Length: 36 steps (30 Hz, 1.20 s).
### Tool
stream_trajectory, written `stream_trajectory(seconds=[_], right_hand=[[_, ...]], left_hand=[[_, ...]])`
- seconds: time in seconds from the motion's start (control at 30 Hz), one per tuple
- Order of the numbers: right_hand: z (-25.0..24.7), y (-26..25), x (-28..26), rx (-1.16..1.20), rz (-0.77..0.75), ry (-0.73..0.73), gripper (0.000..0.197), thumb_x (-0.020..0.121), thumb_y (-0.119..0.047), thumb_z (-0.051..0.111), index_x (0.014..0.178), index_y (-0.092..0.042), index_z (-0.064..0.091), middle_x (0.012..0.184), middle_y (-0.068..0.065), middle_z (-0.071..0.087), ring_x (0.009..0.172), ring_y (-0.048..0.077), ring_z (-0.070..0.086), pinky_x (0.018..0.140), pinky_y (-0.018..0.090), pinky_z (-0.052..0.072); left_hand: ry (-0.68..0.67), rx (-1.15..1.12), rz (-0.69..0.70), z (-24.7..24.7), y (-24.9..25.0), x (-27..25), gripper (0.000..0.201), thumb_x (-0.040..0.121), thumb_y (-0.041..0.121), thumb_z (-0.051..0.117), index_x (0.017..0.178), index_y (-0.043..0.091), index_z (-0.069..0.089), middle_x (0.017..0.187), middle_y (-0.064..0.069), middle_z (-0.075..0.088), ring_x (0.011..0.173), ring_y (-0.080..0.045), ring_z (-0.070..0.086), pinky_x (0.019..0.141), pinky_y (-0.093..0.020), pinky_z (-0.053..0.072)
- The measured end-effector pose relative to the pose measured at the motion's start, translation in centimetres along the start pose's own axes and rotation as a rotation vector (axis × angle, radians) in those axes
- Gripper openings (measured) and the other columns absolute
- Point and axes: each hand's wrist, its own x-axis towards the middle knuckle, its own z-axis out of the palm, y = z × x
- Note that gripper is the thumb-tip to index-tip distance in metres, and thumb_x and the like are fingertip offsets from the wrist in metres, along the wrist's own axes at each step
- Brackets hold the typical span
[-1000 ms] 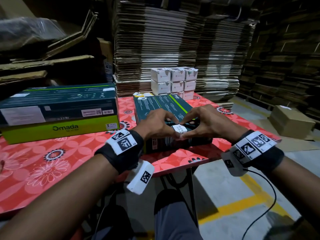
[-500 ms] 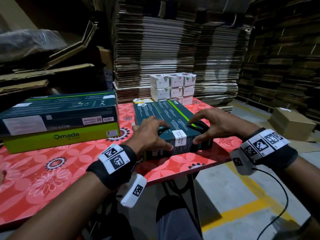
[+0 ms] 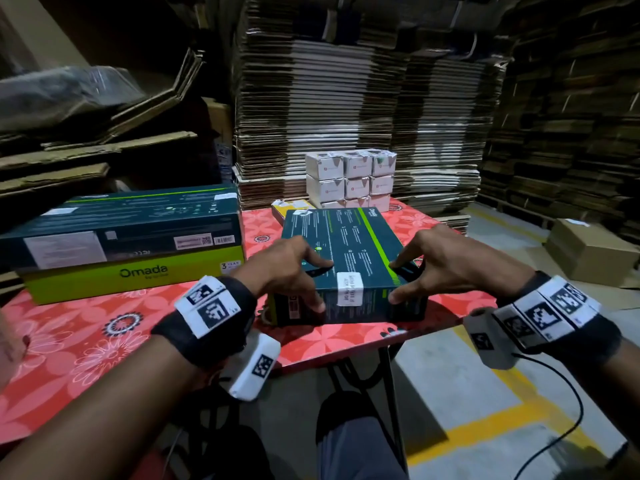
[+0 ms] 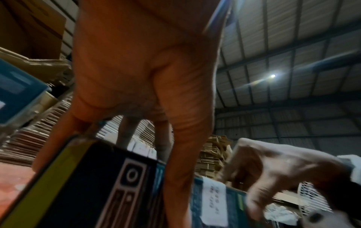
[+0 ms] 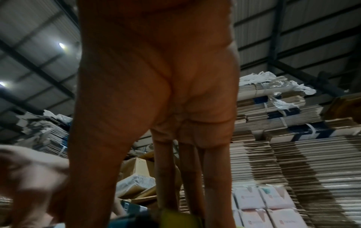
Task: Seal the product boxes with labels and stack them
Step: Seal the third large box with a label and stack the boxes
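Observation:
A dark teal product box (image 3: pixel 346 237) lies flat at the near edge of the table. A white label (image 3: pixel 349 289) is folded over its near top edge, centred. My left hand (image 3: pixel 313 284) holds the near left corner, with its fingers on the top and its thumb on the front face. My right hand (image 3: pixel 398 282) holds the near right corner the same way. In the left wrist view my thumb (image 4: pixel 181 154) runs down the box front (image 4: pixel 97 192), beside the label (image 4: pixel 215 200).
A large Omada box (image 3: pixel 131 244) lies on the left of the red floral table (image 3: pixel 104 341). Small white boxes (image 3: pixel 349 178) are stacked at the back, with a yellow packet (image 3: pixel 291 206) beside them. Flattened cardboard stacks stand behind. A brown carton (image 3: pixel 588 251) sits on the floor at the right.
Both hands left the label at the middle of the near edge and spread outward to the box's near corners, where they now hold it.

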Motion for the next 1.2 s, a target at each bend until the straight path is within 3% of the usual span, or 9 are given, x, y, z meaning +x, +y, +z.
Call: stream_trajectory(seconds=[0.1,0.23,0.33,0.4,0.5,0.63,0.8,1.03,1.2], right_hand=[[-0.3,-1.8,-0.7,-0.044,-0.076,0.004,0.061,0.071,-0.074,0.072,0.087,-0.015,0.075,0.075,0.000,0.071,0.066,0.015,0.059,0.067,0.036,0.050],[-0.8,-3.5,-1.0,0.047,-0.138,-0.028,0.069,0.073,-0.083,0.059,0.094,-0.020,0.076,0.079,-0.002,0.072,0.069,0.011,0.065,0.065,0.035,0.053],[-1.8,-2.8,-0.1,0.173,-0.157,-0.068,0.029,0.093,-0.050,0.065,0.096,-0.025,0.079,0.075,-0.010,0.074,0.064,0.004,0.066,0.063,0.032,0.054],[-2.3,-1.8,1.0,0.187,-0.120,-0.047,0.014,0.096,-0.025,0.066,0.098,-0.022,0.079,0.080,-0.006,0.076,0.070,0.006,0.069,0.069,0.032,0.055],[-1.9,-0.1,3.3,0.085,0.009,-0.131,0.051,0.083,0.001,0.060,0.128,-0.022,0.070,0.113,0.002,0.075,0.104,0.017,0.069,0.087,0.028,0.054],[-0.5,1.0,5.6,0.021,0.051,-0.256,0.080,0.074,-0.003,0.064,0.147,-0.033,0.050,0.128,0.005,0.067,0.114,0.024,0.064,0.095,0.042,0.055],[0.4,0.7,6.0,-0.095,0.048,-0.250,0.087,0.073,-0.014,0.075,0.152,-0.030,0.043,0.123,0.006,0.069,0.111,0.024,0.064,0.093,0.034,0.052],[-0.5,0.4,5.0,-0.075,0.053,-0.270,0.046,0.069,-0.022,0.077,0.115,-0.018,0.070,0.080,0.000,0.070,0.074,0.020,0.063,0.067,0.033,0.052],[-0.3,0.9,4.3,-0.063,0.070,-0.257,0.019,0.069,-0.034,0.075,0.082,-0.023,0.068,0.070,-0.002,0.068,0.062,0.014,0.059,0.066,0.041,0.055]], left_hand=[[-0.074,0.029,0.020,-1.4,-1.3,-0.1,0.082,0.057,0.027,0.098,0.130,0.042,0.064,0.143,0.003,0.054,0.124,-0.020,0.055,0.103,-0.034,0.049],[-0.107,0.044,0.022,-2.3,-3.0,0.3,0.086,0.056,0.017,0.097,0.127,0.051,0.062,0.141,0.001,0.057,0.121,-0.023,0.058,0.102,-0.040,0.051],[-0.149,0.095,0.080,-2.6,-1.9,0.2,0.083,0.069,0.017,0.086,0.140,0.045,0.053,0.132,-0.001,0.061,0.109,-0.021,0.062,0.094,-0.035,0.054],[-0.194,0.035,0.176,-2.2,0.2,-0.6,0.078,0.073,0.037,0.082,0.145,0.039,0.051,0.135,0.001,0.060,0.111,-0.017,0.061,0.097,-0.029,0.050],[-0.155,0.014,0.230,-0.1,3.8,-0.9,0.093,0.063,0.079,0.071,0.141,0.034,0.054,0.143,0.005,0.057,0.128,-0.016,0.054,0.109,-0.036,0.043],[-0.011,0.200,0.184,3.6,7.2,0.1,0.076,0.067,0.089,0.057,0.087,0.016,0.054,0.090,-0.005,0.057,0.096,-0.034,0.057,0.089,-0.054,0.050],[0.000,0.261,0.188,4.9,7.9,1.0,0.070,0.077,0.069,0.060,0.128,0.021,0.056,0.124,-0.011,0.056,0.122,-0.039,0.050,0.099,-0.062,0.040],[-0.069,0.072,0.291,3.1,6.3,1.6,0.088,0.063,0.058,0.079,0.143,0.035,0.052,0.110,0.000,0.060,0.109,-0.022,0.061,0.083,-0.029,0.048],[-0.126,0.113,0.347,1.6,4.5,2.2,0.091,0.060,0.050,0.084,0.144,0.043,0.050,0.136,0.004,0.060,0.120,-0.017,0.057,0.099,-0.033,0.049]])
